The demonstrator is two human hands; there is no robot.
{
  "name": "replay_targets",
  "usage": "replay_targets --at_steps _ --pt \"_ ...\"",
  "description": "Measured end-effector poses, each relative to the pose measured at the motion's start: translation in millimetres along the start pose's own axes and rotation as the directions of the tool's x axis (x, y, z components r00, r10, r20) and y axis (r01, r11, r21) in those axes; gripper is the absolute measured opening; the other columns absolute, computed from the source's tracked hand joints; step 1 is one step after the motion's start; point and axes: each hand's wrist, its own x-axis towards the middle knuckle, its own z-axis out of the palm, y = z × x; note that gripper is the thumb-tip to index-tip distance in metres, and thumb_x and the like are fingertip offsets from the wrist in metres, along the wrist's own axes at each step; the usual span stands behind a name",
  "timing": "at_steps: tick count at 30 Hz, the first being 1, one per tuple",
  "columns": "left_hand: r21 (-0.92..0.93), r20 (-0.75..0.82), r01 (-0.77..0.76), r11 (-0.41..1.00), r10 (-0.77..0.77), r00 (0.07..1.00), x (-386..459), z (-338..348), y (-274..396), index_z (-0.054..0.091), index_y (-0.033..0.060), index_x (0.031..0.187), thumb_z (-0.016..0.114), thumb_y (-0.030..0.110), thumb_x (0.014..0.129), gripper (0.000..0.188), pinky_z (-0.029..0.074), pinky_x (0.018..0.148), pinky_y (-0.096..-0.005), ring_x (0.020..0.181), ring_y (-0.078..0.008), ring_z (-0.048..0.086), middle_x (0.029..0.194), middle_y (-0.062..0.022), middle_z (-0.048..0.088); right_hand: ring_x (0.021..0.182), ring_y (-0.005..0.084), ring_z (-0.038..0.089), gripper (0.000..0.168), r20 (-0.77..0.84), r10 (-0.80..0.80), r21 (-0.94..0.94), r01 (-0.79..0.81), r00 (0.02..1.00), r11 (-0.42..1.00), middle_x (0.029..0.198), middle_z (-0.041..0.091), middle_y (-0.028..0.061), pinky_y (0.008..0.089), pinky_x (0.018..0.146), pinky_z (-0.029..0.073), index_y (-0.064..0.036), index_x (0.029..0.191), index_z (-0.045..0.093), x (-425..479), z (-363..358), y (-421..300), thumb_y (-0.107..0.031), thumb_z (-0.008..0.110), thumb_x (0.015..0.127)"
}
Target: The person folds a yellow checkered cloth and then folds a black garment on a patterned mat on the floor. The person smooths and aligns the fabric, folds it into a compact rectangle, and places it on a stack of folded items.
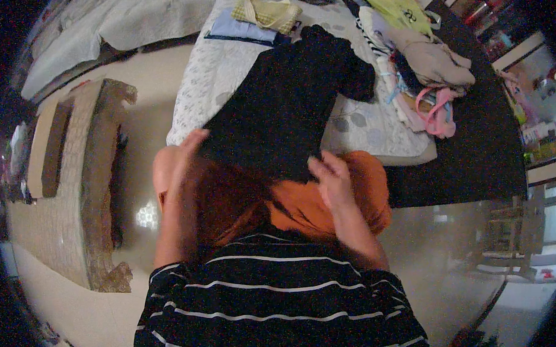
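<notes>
A black short-sleeved garment [285, 104], probably a T-shirt, lies spread over the mattress, its lower end reaching my lap. My left hand [189, 148] is at its left edge, blurred by motion; whether the fingers pinch the cloth is not clear. At the lower right corner, the curled fingers of my right hand [331, 173] hold the hem. Beyond the collar sit a folded light blue cloth [242, 28] and, on top of it, a folded yellow-green knitted piece [266, 11].
The mattress [354, 125] has a pale leaf-patterned cover. On its right lies a pile of clothes [422, 63] with pink straps and a yellow bag [397, 9]. A dark bed board [488, 150] extends rightward. To the left stand a cloth-covered table [57, 229] and a covered sofa [150, 14].
</notes>
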Motion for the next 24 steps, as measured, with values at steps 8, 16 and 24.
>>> replay_targets --at_steps 8,16,24 --pt "-0.699 0.019 -0.088 0.709 0.141 0.990 -23 -67 -9 0.058 0.0004 0.113 0.060 0.028 0.084 0.040 0.044 0.093 -0.0409 0.104 -0.0280 0.056 0.112 -0.0129 0.061 0.061 0.0088 0.050 0.022 0.733 0.007 -0.346 0.363 0.681 0.865 0.064 0.056 0.0018 0.0281 0.056 0.040 -0.003 0.074 0.063 -24 60 10 -0.022 0.074 0.078" --pt "-0.641 -0.088 -0.118 0.759 0.080 0.993 -14 -146 -55 0.056 0.0015 0.116 0.059 0.022 0.088 0.035 0.042 0.095 -0.0345 0.104 -0.0237 0.057 0.113 -0.0110 0.060 0.060 0.0046 0.041 0.031 0.876 0.127 -0.310 0.341 0.466 0.887 0.056 0.049 0.0047 0.0289 0.052 0.036 0.000 0.067 0.055 -18 123 15 -0.024 0.070 0.081" --pt "0.370 0.339 -0.689 0.623 0.601 0.724 -102 -97 -15 0.047 0.0040 0.128 0.066 0.003 0.070 0.061 0.024 0.108 -0.0390 0.130 -0.0282 0.035 0.137 -0.0140 0.041 0.073 0.0053 0.049 0.020 0.735 -0.070 -0.145 0.258 0.674 0.955 0.073 0.061 0.0028 0.0276 0.068 0.045 0.002 0.084 0.061 -9 165 31 -0.017 0.066 0.083"
